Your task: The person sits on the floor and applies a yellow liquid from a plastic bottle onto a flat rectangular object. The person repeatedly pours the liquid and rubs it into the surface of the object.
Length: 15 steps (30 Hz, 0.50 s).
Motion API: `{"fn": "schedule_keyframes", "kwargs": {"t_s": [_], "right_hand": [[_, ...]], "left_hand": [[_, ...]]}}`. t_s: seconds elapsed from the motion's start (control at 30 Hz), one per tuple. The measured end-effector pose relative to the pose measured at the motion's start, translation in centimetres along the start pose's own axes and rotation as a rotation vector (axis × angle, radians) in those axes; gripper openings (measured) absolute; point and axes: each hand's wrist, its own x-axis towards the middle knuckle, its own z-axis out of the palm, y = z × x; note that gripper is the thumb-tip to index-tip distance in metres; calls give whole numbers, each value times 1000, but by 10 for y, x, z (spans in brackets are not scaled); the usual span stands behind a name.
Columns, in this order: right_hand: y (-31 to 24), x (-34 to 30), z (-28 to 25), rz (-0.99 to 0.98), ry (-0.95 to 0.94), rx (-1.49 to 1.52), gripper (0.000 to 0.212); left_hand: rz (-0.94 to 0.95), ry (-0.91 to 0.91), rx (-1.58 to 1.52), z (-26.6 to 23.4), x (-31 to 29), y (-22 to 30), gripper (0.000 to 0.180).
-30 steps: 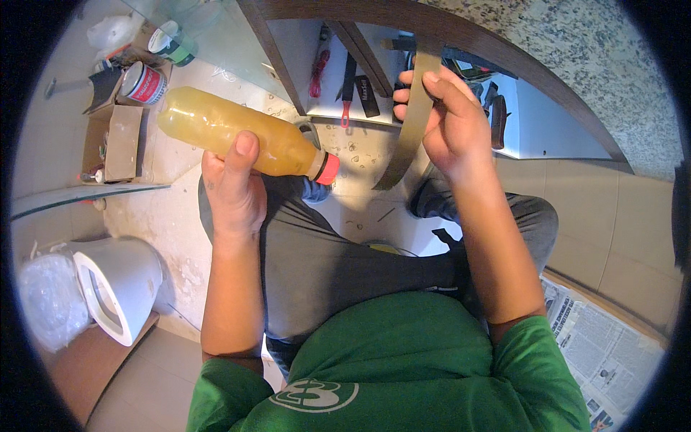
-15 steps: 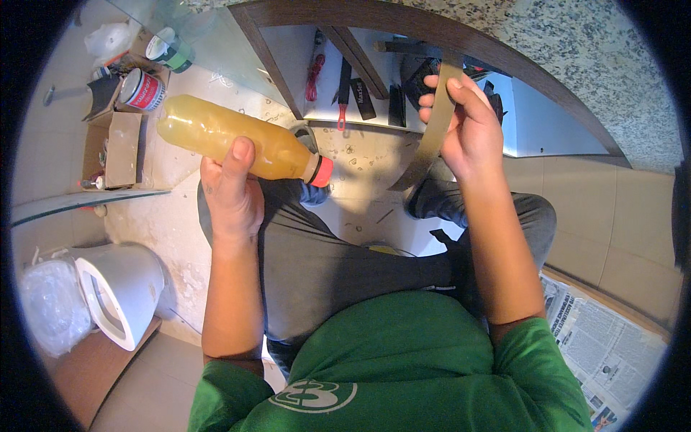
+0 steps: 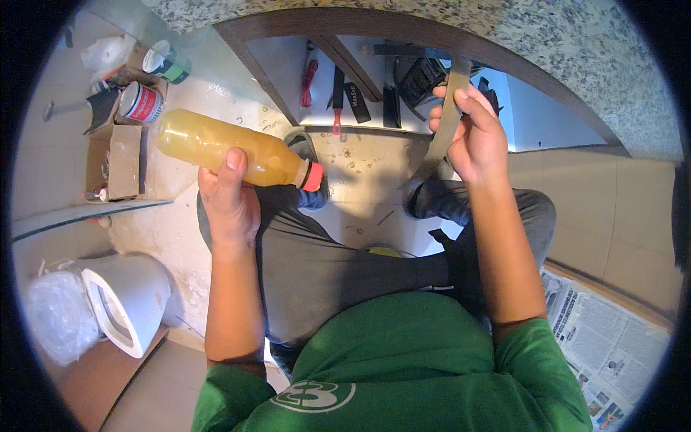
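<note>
A clear plastic bottle (image 3: 230,147) of cloudy yellow liquid lies nearly level in my left hand (image 3: 232,198). Its red cap (image 3: 312,177) is on and points to the right. The thumb presses on the bottle's side; the other fingers are hidden beneath it. My right hand (image 3: 471,129) pinches a thin brown strip (image 3: 446,122), which looks like edge banding, between thumb and fingers. The strip's upper end meets the edge of the cabinet frame (image 3: 360,23), and its lower end hangs down toward my right foot.
Inside the cabinet lie a red cord (image 3: 309,83), a red-handled tool (image 3: 337,119) and dark pieces. At left are two cans, a cardboard box (image 3: 124,160), a glass edge (image 3: 93,218) and a white toilet-like fixture (image 3: 129,302). Newspaper (image 3: 612,353) lies at right.
The bottle and my left hand have shifted slightly down and left. My right hand has moved a little right with the strip.
</note>
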Motion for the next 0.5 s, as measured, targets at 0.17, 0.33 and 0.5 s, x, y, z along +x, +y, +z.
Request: {"fn": "schedule_keyframes", "kwargs": {"t_s": [0.17, 0.33, 0.5], "right_hand": [[-5, 7, 0, -53, 38, -15, 23], [6, -11, -10, -24, 18, -78, 21], [19, -20, -13, 49, 31, -141, 21]], "left_hand": [[20, -31, 76, -8, 2, -7, 60], [27, -28, 94, -8, 3, -7, 62], [31, -20, 80, -8, 3, -9, 62]]}}
